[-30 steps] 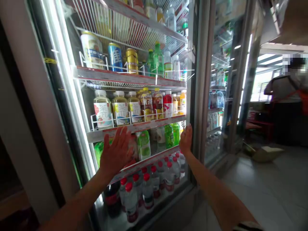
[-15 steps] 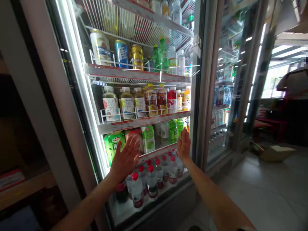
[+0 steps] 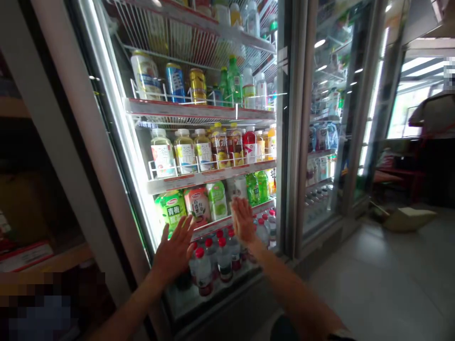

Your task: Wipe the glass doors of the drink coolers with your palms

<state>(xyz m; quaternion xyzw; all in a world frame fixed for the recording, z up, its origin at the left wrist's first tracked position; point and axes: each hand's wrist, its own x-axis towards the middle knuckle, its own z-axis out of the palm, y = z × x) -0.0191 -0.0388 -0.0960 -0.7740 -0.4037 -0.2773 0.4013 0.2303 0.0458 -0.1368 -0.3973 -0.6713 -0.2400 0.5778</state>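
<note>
Plainly a bare-handed moment at a lit drinks cooler (image 3: 301,123); I take the clock from the person's own view. Left hand (image 3: 173,251) toward 7: fingers fanned, nothing in it. Right hand (image 3: 243,222) between 5 and 6: fingers straight, side by side, a little blurred; nothing seen in it. Whether either touches the cooler's front, I cannot tell.

Drinks stand on the shelves beyond. Off the left hand: green drink (image 3: 171,207) at 12, reddish drink (image 3: 197,207) at 1, red-capped bottles (image 3: 203,272) at 4. Off the right: green bottles (image 3: 252,189) at 1.

Step, in my judgement: both hands held up before the shelves, no grip made. Any hold would call for closer reach, fingers curled round, left fan narrowed.
</note>
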